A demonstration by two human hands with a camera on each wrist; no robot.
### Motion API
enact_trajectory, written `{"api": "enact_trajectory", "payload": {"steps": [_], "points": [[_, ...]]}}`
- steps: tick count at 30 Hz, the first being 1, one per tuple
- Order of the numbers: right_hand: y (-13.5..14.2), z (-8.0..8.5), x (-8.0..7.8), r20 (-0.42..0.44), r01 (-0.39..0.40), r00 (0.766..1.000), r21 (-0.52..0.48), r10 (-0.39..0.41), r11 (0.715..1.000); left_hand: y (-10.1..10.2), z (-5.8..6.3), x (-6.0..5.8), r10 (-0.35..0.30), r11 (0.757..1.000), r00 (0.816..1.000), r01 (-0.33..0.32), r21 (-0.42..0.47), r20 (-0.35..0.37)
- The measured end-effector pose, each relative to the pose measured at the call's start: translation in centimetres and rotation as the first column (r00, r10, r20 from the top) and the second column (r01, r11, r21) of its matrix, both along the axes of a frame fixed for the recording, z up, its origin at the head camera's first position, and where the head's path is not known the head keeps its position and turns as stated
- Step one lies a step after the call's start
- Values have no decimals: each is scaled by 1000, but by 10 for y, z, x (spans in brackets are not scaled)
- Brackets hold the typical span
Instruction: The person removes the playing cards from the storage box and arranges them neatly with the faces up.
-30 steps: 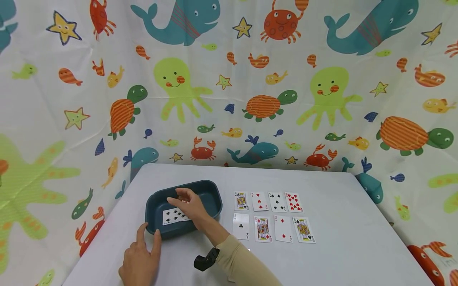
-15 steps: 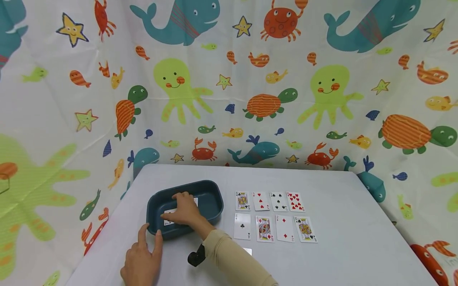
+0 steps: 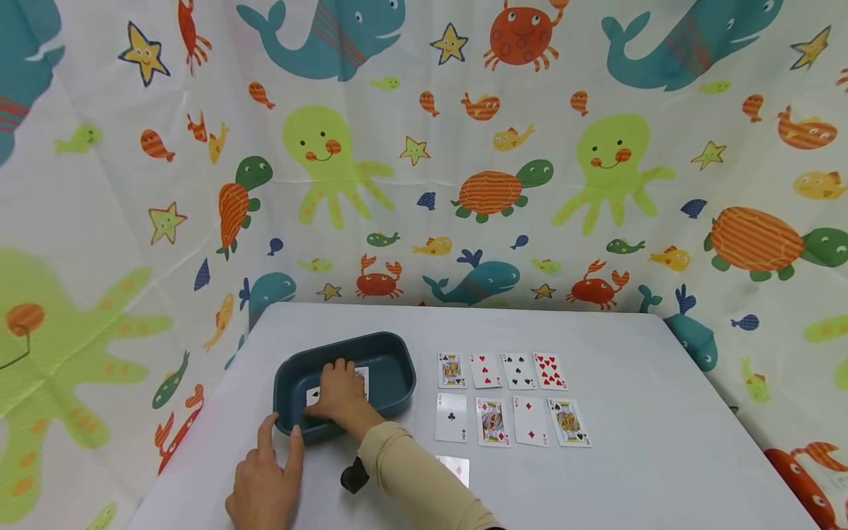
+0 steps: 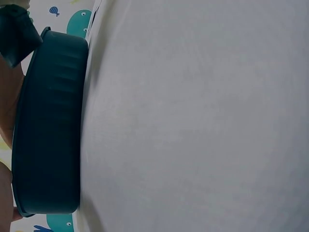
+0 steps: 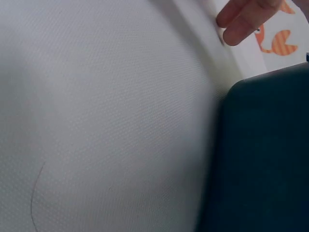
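A dark teal tray stands on the left part of the table, with playing cards inside it. One card with black pips shows at its left end, and another card peeks out to the right. Over these cards lies my right hand, thumb and fingers spread across them, hiding most of their faces. My left hand rests at the tray's near left corner, index finger and thumb on either side of it at the rim. The tray's outer wall fills the left of the left wrist view.
Face-up cards lie in two rows right of the tray, including a king, an ace of clubs and a two of diamonds. A card with a red pip is partly under the right sleeve. A sea-animal curtain hangs behind.
My right hand has sunk lower into the tray and spread over the cards there. Its sleeve has shifted left, uncovering more of the red-pip card. My left hand stays at the corner.
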State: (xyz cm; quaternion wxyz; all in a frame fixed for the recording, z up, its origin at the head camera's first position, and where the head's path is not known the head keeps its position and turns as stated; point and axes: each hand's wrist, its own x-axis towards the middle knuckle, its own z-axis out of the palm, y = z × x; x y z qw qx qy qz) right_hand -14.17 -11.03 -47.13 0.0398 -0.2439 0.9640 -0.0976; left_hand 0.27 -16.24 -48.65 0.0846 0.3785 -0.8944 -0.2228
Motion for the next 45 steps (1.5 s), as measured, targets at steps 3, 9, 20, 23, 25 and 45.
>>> {"api": "enact_trajectory", "payload": {"steps": [3, 9, 20, 23, 25, 45], "points": [[0, 0, -1, -10, -18, 1000, 2, 18, 1000, 0, 2, -1, -10, 1000, 1000, 10, 1, -6], [4, 1, 0, -16, -40, 999, -8, 40, 999, 1, 2, -2, -23, 1000, 1000, 23, 1, 1], [18, -2, -3, 15, -54, 998, -157, 57, 986, 7, 1, -1, -18, 1000, 1000, 18, 2, 4], [25, 0, -8, 113, -10, 992, -324, 50, 946, 8, 1, -2, -20, 1000, 1000, 20, -1, 20], [30, 3, -11, 169, 25, 984, -431, 54, 902, 8, 1, -3, -23, 1000, 999, 23, -5, 27], [84, 25, -5, 401, 281, 859, -889, 319, 361, 0, 1, -3, -16, 1000, 1000, 16, 13, 27]]}}
